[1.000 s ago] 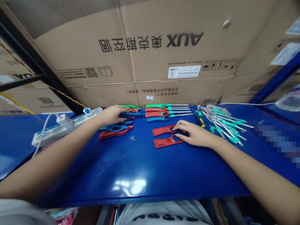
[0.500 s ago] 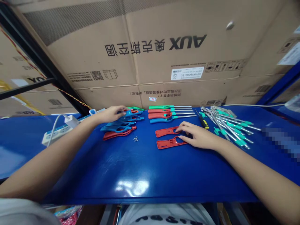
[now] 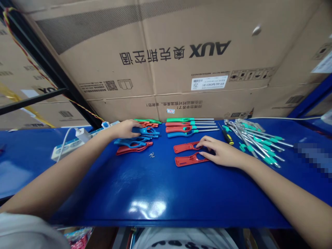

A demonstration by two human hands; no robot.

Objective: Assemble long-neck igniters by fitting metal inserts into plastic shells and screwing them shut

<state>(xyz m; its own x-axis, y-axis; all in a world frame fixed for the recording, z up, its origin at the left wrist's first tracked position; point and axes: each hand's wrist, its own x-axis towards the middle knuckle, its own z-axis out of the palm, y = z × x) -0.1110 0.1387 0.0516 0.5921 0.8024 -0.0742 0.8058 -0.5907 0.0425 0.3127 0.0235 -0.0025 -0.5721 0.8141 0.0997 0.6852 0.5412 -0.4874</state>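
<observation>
My left hand (image 3: pixel 129 129) is closed around the near end of a blue lighter handle shell (image 3: pixel 147 131) at the top of the left row; some fingertips are hidden. Below it lie more blue shells (image 3: pixel 135 141) and a red shell (image 3: pixel 133 148). Orange shells (image 3: pixel 149 125) and a green shell (image 3: pixel 149 121) lie behind. My right hand (image 3: pixel 218 151) rests with thumb and fingers apart at the right ends of two red handle halves. Its fingers touch the upper half (image 3: pixel 183 147), and its thumb is at the lower half (image 3: pixel 185 160). Both halves lie inner side up.
Small screws (image 3: pixel 151 155) lie mid-table. Several assembled lighters (image 3: pixel 178 129) with metal tubes are lined up behind. A yellow-black screwdriver (image 3: pixel 228 137) and a pile of metal tubes with green parts (image 3: pixel 259 141) are at right. A power strip (image 3: pixel 61 150) sits left; cardboard (image 3: pixel 160 76) stands behind.
My left hand has drawn a blue shell slightly toward me, exposing orange shells behind it. My right hand stays at the red halves. The view has shifted a little.
</observation>
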